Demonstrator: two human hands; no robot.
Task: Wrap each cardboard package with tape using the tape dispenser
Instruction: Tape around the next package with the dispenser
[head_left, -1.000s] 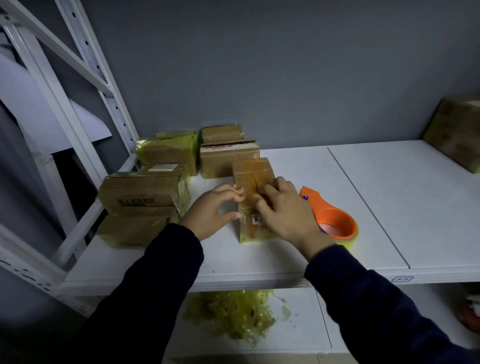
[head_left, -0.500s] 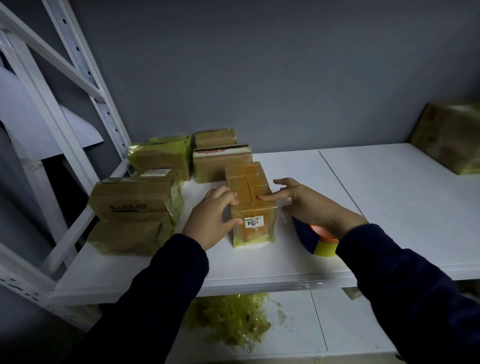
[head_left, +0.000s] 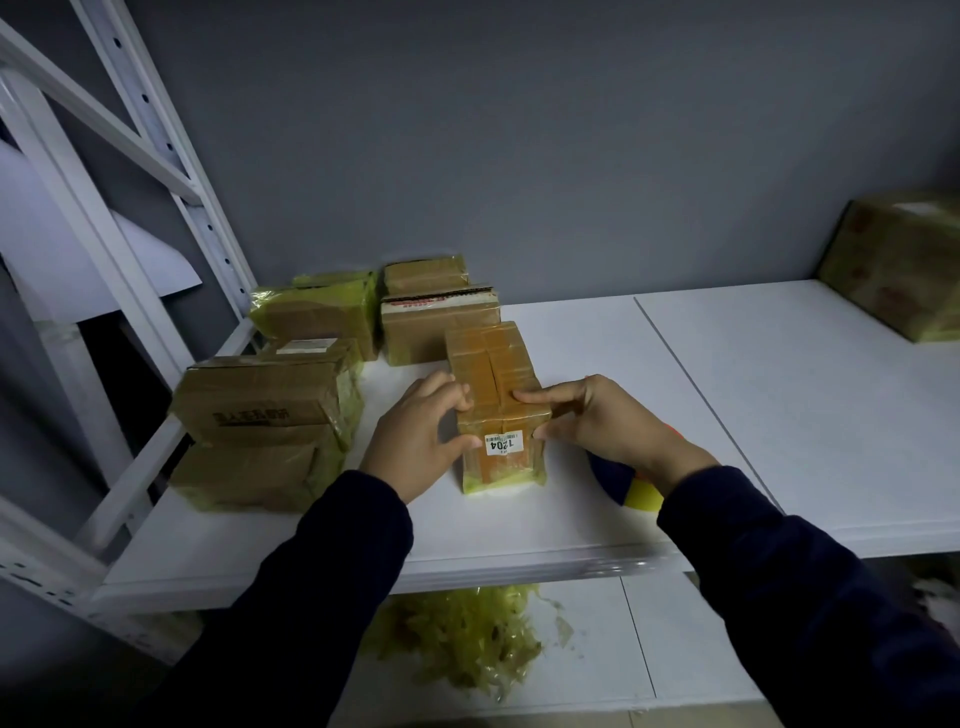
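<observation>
Head view: we see the left hand (head_left: 421, 439) and right hand (head_left: 610, 421) gripping opposite sides of the small brown tape-wrapped cardboard package (head_left: 496, 384), which stands on the white shelf (head_left: 779, 415); the tape dispenser (head_left: 643, 496) lies partly hidden by the right wrist.

Tape dispenser (head_left: 623, 486) mostly hidden behind right hand (head_left: 602, 421), centre right; only a dark-and-yellow sliver shows. Large package (head_left: 901, 265) cut off by right frame edge. Print on stacked box (head_left: 254, 400), left, too blurred to read.
</observation>
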